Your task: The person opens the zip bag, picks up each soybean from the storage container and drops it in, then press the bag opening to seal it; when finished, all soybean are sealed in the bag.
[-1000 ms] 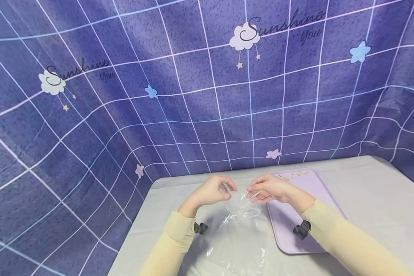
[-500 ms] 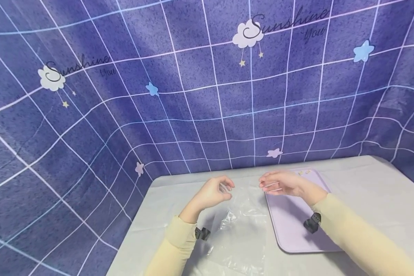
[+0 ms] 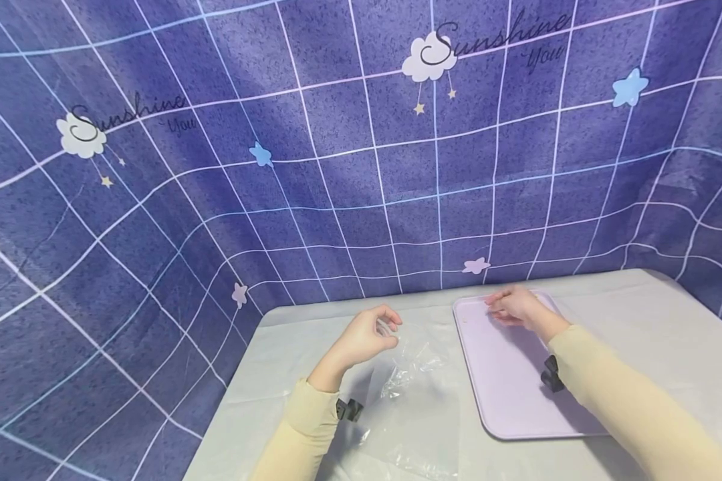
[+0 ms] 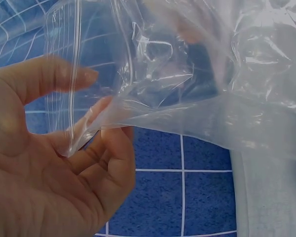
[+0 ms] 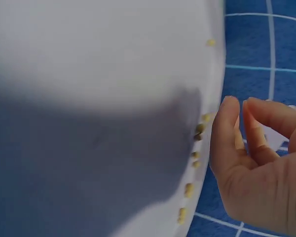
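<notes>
My left hand [image 3: 364, 337] holds the mouth of a clear plastic zip bag [image 3: 418, 407], its fingers curled at the bag's edge. In the left wrist view the zip strip [image 4: 74, 74] runs between thumb and fingers, and the bag [image 4: 212, 121] stretches away to the right. Over the far end of a lilac tray [image 3: 499, 394] is my right hand [image 3: 520, 310], fingers loosely bent and holding nothing. Several small golden bits [image 5: 188, 190], a couple of them darker, lie along the tray's rim close to the right fingertips in the right wrist view.
A pale cloth covers the table [image 3: 650, 347]. Behind it and to the left hangs a blue gridded curtain [image 3: 349, 167] with clouds and stars. The tray lies just right of the bag. Each wrist carries a small black camera [image 3: 349, 409].
My right hand has let go of the bag's mouth and moved right, over the tray's far end. The bag's upper part has sunk lower. My left hand has stayed nearly in place.
</notes>
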Available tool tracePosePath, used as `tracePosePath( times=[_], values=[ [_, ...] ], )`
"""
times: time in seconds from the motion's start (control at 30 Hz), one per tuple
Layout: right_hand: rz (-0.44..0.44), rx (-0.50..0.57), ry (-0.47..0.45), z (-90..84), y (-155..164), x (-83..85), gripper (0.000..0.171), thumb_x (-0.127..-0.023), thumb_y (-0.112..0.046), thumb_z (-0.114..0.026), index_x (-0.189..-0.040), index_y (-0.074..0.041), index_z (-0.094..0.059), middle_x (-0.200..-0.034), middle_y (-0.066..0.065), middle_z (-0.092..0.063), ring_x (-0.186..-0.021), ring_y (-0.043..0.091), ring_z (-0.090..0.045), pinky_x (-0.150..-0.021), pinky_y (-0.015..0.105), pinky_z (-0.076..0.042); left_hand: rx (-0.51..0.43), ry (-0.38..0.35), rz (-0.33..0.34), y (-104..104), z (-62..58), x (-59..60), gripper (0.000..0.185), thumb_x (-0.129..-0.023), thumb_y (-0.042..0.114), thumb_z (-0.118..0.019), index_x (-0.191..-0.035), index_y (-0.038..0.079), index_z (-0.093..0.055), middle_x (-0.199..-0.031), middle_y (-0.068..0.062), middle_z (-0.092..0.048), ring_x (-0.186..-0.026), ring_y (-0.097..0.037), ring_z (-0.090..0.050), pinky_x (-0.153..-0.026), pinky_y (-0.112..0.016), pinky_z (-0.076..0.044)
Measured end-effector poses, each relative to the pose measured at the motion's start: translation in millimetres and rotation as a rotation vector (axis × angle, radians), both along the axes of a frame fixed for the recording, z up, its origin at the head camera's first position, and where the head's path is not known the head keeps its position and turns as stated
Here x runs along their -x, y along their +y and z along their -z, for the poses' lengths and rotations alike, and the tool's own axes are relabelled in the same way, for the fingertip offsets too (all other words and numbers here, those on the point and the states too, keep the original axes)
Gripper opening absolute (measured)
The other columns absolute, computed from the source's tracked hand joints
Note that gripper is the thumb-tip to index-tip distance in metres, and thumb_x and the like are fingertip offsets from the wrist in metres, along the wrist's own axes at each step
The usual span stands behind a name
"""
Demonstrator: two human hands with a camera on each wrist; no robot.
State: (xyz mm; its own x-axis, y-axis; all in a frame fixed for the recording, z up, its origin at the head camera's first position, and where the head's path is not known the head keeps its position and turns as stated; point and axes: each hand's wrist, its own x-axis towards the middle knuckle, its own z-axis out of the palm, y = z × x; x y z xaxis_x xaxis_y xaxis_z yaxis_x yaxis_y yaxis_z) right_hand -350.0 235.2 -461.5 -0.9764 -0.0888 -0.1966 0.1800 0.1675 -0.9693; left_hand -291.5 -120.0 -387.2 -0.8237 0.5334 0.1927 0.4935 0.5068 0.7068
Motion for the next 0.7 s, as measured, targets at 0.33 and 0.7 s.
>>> tracePosePath(
  times=[0.33, 0.7],
  values=[
    [0.126, -0.465, 0.193, 16.4, 6, 11.8, 0.010, -0.080, 0.000, -0.065, -0.088, 0.006, -0.068, -0.062, -0.002, -0.064, -0.059, 0.012, -0.059, -0.055, 0.025, -0.050, 0.005, 0.010, -0.014, 0, 0.2, -0.8, 0.031, -0.078, 0.000, -0.070, -0.108, 0.003, -0.067, -0.100, -0.011, -0.067, -0.083, -0.013, -0.061, -0.077, -0.030, -0.053],
    [0.085, -0.761, 0.321, 19.4, 9, 18.1, 0.007, -0.077, -0.008, -0.069, -0.072, -0.004, -0.067, -0.064, 0.003, -0.061, -0.064, 0.023, -0.056, -0.059, 0.035, -0.046, -0.001, 0.003, -0.003, 1, 3.6, 0.6, 0.031, -0.078, -0.001, -0.071, -0.109, 0.002, -0.067, -0.100, -0.012, -0.068, -0.082, -0.012, -0.062, -0.076, -0.028, -0.054]
  ],
)
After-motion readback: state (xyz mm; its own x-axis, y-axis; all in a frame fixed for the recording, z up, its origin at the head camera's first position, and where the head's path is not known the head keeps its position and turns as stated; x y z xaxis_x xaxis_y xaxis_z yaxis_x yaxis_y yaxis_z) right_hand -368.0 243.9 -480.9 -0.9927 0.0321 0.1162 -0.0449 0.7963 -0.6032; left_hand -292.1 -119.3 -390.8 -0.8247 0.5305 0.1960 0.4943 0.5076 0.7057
